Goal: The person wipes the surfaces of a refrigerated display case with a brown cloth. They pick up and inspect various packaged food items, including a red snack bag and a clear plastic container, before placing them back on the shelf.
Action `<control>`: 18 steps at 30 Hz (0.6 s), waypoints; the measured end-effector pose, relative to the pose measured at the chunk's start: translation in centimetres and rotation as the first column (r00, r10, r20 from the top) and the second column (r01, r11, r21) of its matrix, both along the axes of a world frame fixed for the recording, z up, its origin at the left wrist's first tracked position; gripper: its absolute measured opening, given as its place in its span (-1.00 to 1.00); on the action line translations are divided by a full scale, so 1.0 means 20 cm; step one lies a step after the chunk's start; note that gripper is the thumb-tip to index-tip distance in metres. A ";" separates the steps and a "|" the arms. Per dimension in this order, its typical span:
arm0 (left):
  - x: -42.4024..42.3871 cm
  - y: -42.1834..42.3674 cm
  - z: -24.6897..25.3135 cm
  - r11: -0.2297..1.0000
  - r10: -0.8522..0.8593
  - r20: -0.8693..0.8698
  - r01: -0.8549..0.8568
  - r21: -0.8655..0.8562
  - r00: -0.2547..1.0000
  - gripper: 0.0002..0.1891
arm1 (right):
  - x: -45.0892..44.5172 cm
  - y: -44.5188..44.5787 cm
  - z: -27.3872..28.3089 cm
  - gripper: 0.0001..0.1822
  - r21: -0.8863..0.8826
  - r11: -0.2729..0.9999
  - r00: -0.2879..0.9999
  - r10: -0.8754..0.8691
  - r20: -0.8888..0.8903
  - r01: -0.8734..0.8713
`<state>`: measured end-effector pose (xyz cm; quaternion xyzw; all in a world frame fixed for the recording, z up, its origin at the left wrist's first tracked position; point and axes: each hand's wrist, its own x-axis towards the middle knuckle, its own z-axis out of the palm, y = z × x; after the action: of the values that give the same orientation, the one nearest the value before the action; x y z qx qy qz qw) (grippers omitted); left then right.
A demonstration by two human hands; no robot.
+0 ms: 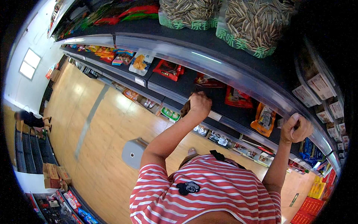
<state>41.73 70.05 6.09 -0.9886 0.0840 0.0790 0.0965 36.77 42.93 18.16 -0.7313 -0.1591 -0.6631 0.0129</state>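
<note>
My left hand [200, 104] is closed around a dark brown cloth [185, 109], over the front of the middle shelf [179, 79]. Part of the cloth hangs below the fist, and the rest is hidden in it. My right hand [297, 129] is curled at the clear plastic front edge [223, 65] of the upper shelf, thumb on top. Between the hands lie a red snack packet [238, 97] and an orange snack packet [263, 119]. Farther left are another red packet [168, 70] and a white pouch [141, 63].
Large bags of sunflower seeds [253, 26] stand on the upper shelf. Labelled plastic tubs [321, 86] are stacked at right. Behind me a grey stool [134, 153] stands on the wood-look floor [103, 123]. Across the aisle, a person [32, 119] is near dark shelves and cardboard boxes [53, 175].
</note>
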 end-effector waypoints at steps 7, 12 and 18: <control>-0.02 0.12 0.14 0.967 0.075 0.173 -0.029 -0.254 0.982 -0.85 | 0.00 0.00 0.00 -0.91 0.012 1.000 1.000 0.002 -0.004 -0.002; -0.14 0.15 0.29 0.856 0.186 0.016 -0.155 -0.493 0.982 -0.78 | 0.00 0.02 0.01 -0.91 0.043 0.999 1.000 -0.010 -0.030 0.011; -0.45 0.33 0.18 0.497 0.244 -0.040 -0.161 -0.853 0.969 -0.68 | -0.15 0.09 -0.02 -0.90 0.375 0.863 0.895 0.419 -0.151 -0.340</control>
<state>32.74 76.68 9.69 -0.9145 -0.0087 -0.0036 -0.4044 33.76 44.69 17.82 -0.7430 -0.1816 -0.5765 0.2876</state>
